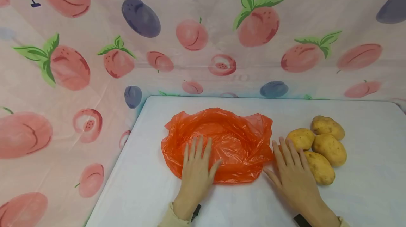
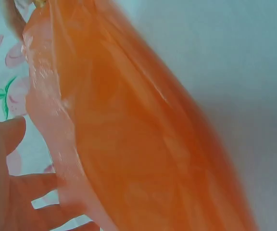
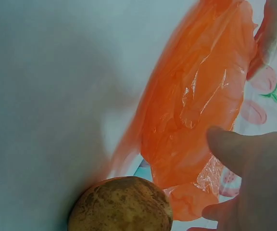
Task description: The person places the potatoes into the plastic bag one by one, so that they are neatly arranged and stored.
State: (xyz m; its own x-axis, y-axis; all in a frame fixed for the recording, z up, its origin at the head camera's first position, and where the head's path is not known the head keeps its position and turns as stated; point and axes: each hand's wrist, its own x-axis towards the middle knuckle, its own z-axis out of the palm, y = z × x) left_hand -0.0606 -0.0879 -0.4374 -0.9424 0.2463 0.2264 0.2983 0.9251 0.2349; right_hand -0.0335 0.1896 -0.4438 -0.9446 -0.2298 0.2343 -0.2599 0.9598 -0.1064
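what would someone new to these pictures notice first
The bright orange plastic bag in the middle of the white table jumps out, with the left hand over its near-left part. To the bag's right, yellow-brown potatoes stand out beside the right hand. Behind, a fruit-printed cloth fills the background.

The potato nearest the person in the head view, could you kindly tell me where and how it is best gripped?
The nearest potato is probably best gripped around its rounded near end, coming from above and the person's side. That end looks free, whereas a second potato crowds its far side and the right hand lies beside its left end.
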